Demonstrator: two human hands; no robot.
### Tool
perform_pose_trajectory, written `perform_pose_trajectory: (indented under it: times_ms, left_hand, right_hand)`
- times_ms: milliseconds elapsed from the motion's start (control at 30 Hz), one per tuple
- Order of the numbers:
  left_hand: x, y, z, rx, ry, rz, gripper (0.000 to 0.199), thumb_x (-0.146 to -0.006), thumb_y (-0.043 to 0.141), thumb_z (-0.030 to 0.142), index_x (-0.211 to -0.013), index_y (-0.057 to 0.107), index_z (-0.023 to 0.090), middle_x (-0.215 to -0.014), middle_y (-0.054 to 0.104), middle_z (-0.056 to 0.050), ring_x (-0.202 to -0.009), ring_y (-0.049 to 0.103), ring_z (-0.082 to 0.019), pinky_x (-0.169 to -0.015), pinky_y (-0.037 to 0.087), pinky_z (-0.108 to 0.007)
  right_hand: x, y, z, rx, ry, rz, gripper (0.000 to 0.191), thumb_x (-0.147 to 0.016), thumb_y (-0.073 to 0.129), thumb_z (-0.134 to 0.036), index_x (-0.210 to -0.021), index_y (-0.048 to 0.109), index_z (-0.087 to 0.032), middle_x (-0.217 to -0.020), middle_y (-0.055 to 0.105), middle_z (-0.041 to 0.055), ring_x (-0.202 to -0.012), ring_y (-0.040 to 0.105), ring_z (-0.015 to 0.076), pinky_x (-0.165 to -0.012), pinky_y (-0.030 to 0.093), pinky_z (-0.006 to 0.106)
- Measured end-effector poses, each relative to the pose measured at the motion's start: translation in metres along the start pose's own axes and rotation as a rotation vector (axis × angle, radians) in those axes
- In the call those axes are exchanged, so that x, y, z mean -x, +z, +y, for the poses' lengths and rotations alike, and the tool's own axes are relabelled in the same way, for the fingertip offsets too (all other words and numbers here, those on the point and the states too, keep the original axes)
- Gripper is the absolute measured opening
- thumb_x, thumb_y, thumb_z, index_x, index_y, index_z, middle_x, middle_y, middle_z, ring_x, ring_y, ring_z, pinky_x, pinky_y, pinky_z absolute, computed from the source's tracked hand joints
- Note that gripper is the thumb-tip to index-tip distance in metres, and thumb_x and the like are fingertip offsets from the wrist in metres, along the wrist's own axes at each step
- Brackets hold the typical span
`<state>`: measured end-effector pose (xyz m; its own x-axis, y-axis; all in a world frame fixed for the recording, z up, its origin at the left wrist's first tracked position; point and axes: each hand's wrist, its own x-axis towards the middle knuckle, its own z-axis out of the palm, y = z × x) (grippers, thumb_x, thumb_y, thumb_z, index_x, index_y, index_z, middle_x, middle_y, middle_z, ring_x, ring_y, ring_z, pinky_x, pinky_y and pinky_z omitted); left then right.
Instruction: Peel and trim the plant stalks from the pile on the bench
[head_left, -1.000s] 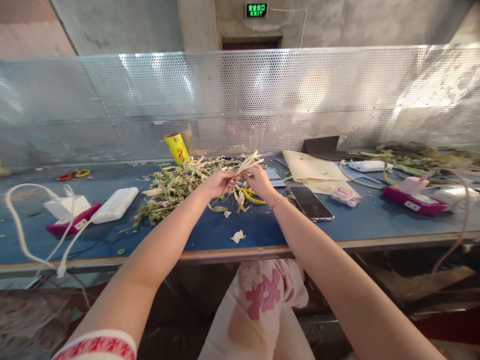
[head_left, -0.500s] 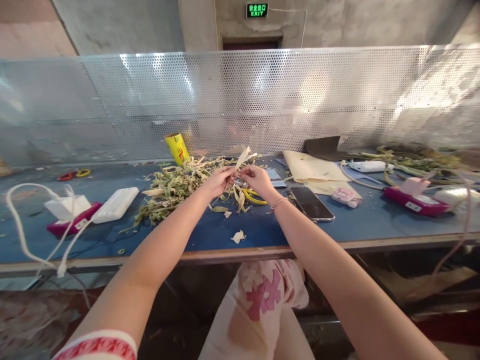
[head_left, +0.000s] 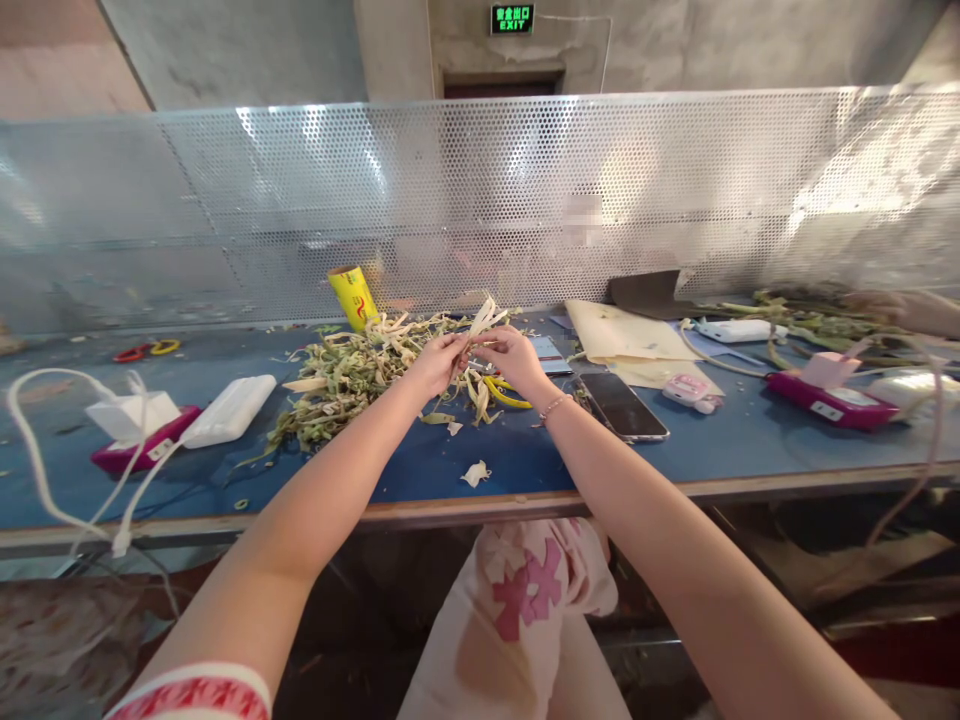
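Note:
Pale dried leaves stick up from between my two hands, over the middle of the table. My left hand pinches their lower end between thumb and fingers. With fingertips closed at the same spot, my right hand grips the leaves from the other side. Under and behind the left hand spreads a pile of dried green and straw-coloured plant stalks. Yellow-handled scissors lie below my right hand, partly covered by leaves. One loose leaf scrap rests near the table's front edge.
A black phone and a pink case lie to the right. Power strips with cables sit on both sides. A yellow tube stands by the perforated screen. Another person's hand reaches in at far right.
My hands stay nearly in place, and the dried leaves between them look slightly more fanned out. Another person's hand has come into view at the far right.

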<state>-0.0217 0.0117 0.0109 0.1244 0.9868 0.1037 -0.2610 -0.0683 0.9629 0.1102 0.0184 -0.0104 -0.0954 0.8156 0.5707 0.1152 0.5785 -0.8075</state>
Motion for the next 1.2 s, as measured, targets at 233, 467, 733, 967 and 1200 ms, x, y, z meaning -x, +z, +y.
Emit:
perform_pose_trajectory:
  times_ms: [233, 467, 733, 967, 1200]
  left_hand:
    - [0.004, 0.011, -0.003, 0.051, 0.01, 0.015, 0.019, -0.072, 0.062, 0.018, -0.059, 0.049, 0.011, -0.044, 0.044, 0.006, -0.038, 0.04, -0.001, -0.042, 0.033, -0.014]
    - [0.006, 0.012, -0.002, 0.121, -0.047, -0.007, 0.014, -0.078, 0.053, 0.013, -0.063, 0.053, 0.01, -0.046, 0.048, 0.003, -0.039, 0.043, -0.002, -0.043, 0.036, -0.014]
    - [0.008, 0.012, 0.006, 0.151, -0.101, -0.051, 0.012, -0.07, 0.048, 0.003, -0.061, 0.054, 0.009, -0.046, 0.05, 0.001, -0.042, 0.046, -0.003, -0.047, 0.039, -0.016]
    - [0.005, 0.012, 0.002, 0.085, -0.014, -0.083, 0.01, -0.059, 0.053, 0.0, -0.06, 0.053, 0.01, -0.045, 0.051, 0.004, -0.041, 0.046, -0.002, -0.048, 0.038, -0.015]
    - [0.003, 0.012, -0.005, 0.019, 0.123, -0.076, 0.006, -0.061, 0.056, 0.006, -0.058, 0.053, 0.011, -0.045, 0.047, 0.005, -0.042, 0.041, -0.002, -0.046, 0.033, -0.016]
  right_hand:
    - [0.001, 0.002, 0.001, 0.089, -0.116, 0.08, 0.005, -0.067, 0.06, -0.022, -0.066, 0.058, -0.018, -0.073, 0.055, 0.0007, -0.067, 0.053, 0.0118, -0.07, 0.045, 0.029]
    - [0.001, 0.002, 0.004, 0.201, -0.22, 0.091, 0.009, -0.072, 0.054, -0.019, -0.063, 0.053, -0.018, -0.073, 0.053, 0.0014, -0.069, 0.051, 0.0128, -0.069, 0.043, 0.029]
    - [-0.002, 0.002, 0.008, 0.257, -0.231, 0.092, 0.012, -0.075, 0.048, -0.019, -0.064, 0.043, -0.02, -0.07, 0.049, 0.001, -0.073, 0.046, 0.0138, -0.073, 0.039, 0.029]
    - [-0.005, 0.005, 0.014, 0.117, -0.095, 0.049, 0.012, -0.078, 0.042, -0.025, -0.067, 0.04, -0.02, -0.067, 0.048, -0.0008, -0.069, 0.044, 0.0126, -0.067, 0.039, 0.027]
    - [-0.003, 0.005, 0.009, 0.034, -0.033, 0.034, 0.013, -0.078, 0.042, -0.029, -0.069, 0.041, -0.02, -0.065, 0.046, -0.002, -0.063, 0.043, 0.0109, -0.061, 0.038, 0.025]
